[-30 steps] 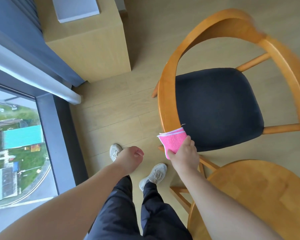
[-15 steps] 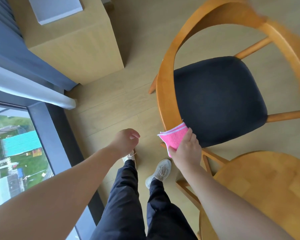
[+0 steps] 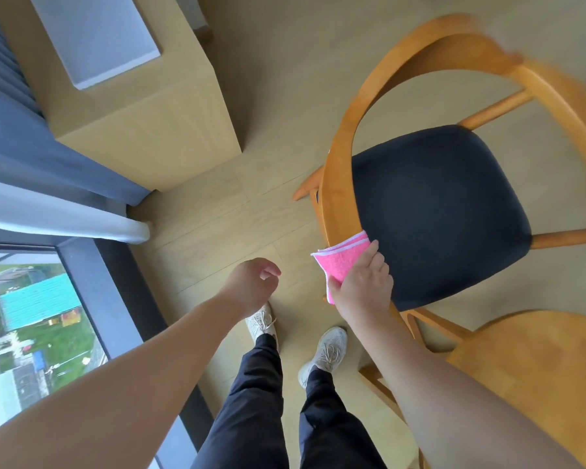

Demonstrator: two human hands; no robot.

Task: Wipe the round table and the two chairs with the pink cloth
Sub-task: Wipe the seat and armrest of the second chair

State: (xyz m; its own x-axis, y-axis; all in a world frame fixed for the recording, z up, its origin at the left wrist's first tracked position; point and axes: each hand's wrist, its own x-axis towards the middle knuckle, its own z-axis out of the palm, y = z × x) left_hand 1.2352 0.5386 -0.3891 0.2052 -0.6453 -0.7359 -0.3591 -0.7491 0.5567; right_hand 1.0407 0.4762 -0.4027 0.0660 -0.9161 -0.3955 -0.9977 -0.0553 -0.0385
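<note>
Right fingers [image 3: 372, 252] holding pink cloth [image 3: 340, 262] against chair [image 3: 335, 184] armrest, left hand [image 3: 251, 286] loosely curled, empty

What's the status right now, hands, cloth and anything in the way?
Right hand grips pink cloth against chair's wooden arm rail. Left hand free, loosely curled, holding nothing. Round table untouched, lower right. Rail ahead unobstructed.

- Floor [image 3: 251, 218]: pale wood planks, under my feet.
- Cabinet [image 3: 156, 130]: light wood, ahead on my left, grey pad [image 3: 95, 35] on top.
- Window [image 3: 31, 319]: floor-level, dark frame, daylight; buildings and grass outside.
- Curtain [image 3: 31, 157]: grey-blue, above the window.
</note>
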